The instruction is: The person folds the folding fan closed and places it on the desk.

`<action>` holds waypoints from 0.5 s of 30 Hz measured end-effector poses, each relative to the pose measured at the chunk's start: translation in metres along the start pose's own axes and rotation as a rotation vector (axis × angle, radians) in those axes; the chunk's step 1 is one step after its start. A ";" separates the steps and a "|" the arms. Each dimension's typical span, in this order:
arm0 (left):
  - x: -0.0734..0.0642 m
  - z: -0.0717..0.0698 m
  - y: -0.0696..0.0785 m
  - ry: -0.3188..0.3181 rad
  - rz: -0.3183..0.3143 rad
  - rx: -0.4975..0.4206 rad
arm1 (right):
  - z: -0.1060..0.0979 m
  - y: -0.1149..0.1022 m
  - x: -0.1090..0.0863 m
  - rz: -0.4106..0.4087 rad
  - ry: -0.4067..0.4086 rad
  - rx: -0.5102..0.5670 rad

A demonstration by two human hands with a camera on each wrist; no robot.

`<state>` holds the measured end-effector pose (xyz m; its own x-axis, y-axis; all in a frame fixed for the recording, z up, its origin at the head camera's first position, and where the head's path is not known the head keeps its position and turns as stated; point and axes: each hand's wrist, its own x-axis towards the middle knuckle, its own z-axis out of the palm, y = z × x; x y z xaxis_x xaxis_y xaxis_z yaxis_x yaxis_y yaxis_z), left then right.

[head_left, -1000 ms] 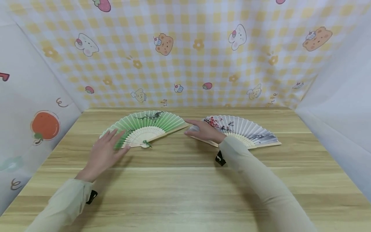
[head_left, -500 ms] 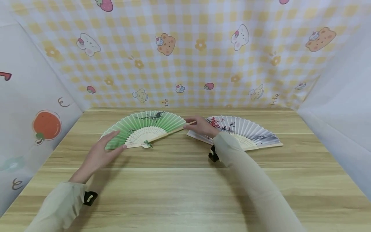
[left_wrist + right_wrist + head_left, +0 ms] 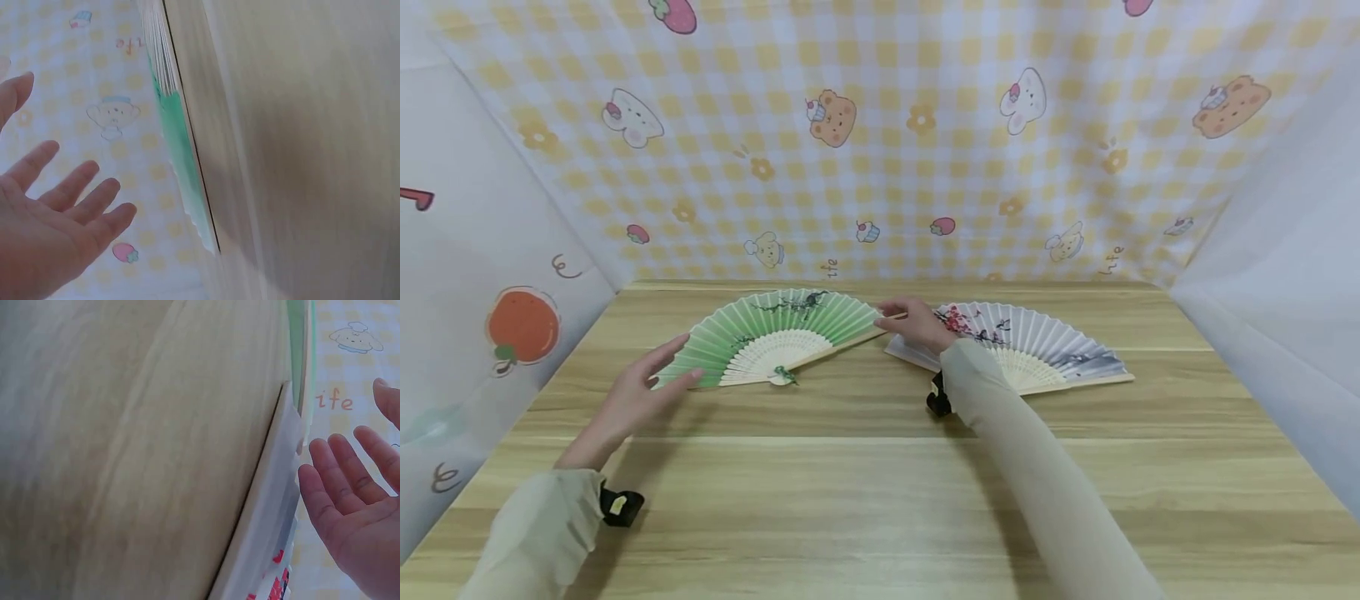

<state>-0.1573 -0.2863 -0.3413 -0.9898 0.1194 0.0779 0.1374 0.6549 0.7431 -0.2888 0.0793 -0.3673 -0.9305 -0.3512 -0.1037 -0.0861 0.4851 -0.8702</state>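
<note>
A green folding fan (image 3: 778,329) lies spread on the table in the head view, with a dark branch print, pale ribs and a small green tassel. My left hand (image 3: 632,392) hovers at its left end, fingers apart and holding nothing. In the left wrist view that hand (image 3: 56,212) shows a bare palm beside the fan's edge (image 3: 181,144). Right of it lies a white-grey folding fan (image 3: 1037,337) with red blossoms. My right hand (image 3: 921,325) reaches over its left end, thumb and fingers around the green fan's right tip. Relaxed, spread fingers (image 3: 331,487) show in the right wrist view.
The wooden table (image 3: 850,500) runs to a yellow checked cloth (image 3: 880,192) hanging behind. White cloth (image 3: 467,250) with printed pictures closes the left side, and plain white cloth (image 3: 1285,275) the right. Black straps with small devices (image 3: 621,506) sit at both wrists.
My left hand has drawn back toward the lower left from over the green fan. The right hand has shifted slightly left, its fingers bending around that fan's tip. Both fans stay spread.
</note>
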 end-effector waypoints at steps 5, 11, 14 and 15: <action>-0.003 -0.003 -0.006 -0.005 0.024 0.017 | 0.004 0.002 0.001 0.013 0.007 0.015; -0.001 -0.008 -0.011 -0.035 0.020 0.044 | 0.006 -0.001 0.002 0.034 0.010 0.026; 0.002 -0.010 -0.013 -0.053 0.001 0.055 | 0.006 -0.002 0.002 0.037 0.007 0.023; 0.003 -0.011 -0.014 -0.054 -0.007 0.051 | 0.006 -0.002 0.002 0.041 0.010 0.024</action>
<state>-0.1623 -0.3035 -0.3442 -0.9874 0.1539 0.0356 0.1336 0.6930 0.7084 -0.2886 0.0730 -0.3686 -0.9366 -0.3233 -0.1352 -0.0390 0.4796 -0.8766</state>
